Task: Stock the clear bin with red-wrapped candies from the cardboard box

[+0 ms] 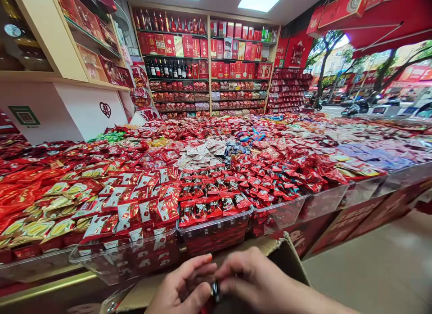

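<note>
My left hand (184, 284) is over an open cardboard box (141, 296), low in the view. Its thumb and curled fingers close around a small wrapped candy (215, 290), of which a black and white part and a bit of red show. From the right, my right hand (256, 275) meets it, fingers pinched at the candy and slightly blurred. Just beyond the hands stands a clear plastic bin (216, 233), where red packets with black and white print (207, 208) stand in rows. The inside of the box is mostly hidden by my hands.
More clear bins of wrapped sweets spread left and right, with white-and-red packets (128, 215) and loose red ones (270, 179). Shelves of bottles and red boxes (189, 44) line the back wall. Tiled floor (371, 264) lies at right, the street beyond.
</note>
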